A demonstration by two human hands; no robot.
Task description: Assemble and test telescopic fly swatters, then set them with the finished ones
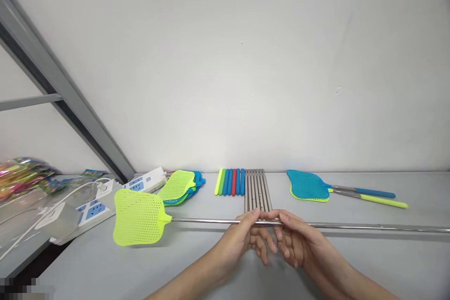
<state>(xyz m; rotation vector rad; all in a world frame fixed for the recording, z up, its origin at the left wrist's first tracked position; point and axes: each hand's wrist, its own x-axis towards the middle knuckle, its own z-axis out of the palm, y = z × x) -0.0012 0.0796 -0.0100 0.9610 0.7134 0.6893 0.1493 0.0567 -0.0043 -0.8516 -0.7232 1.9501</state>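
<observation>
Both hands grip one long fly swatter, held level across my front just above the table. Its yellow-green mesh head [138,218] points left, and the thin extended metal rod [207,221] runs past the right edge of the view, so its far end is hidden. My left hand [246,236] pinches the rod near its middle between thumb and fingers. Close beside it, my right hand [298,239] pinches the same rod, fingertips nearly meeting the left ones. Directly behind my hands lies a row of metal rods [256,190], its near ends partly covered.
Several coloured handle grips [230,182] lie in a row left of the rods. A stack of swatter heads [178,185] sits farther left, near white power strips [146,181]. Fly swatters with a blue head on top [307,185] rest at right. Packaged goods [24,178] lie far left.
</observation>
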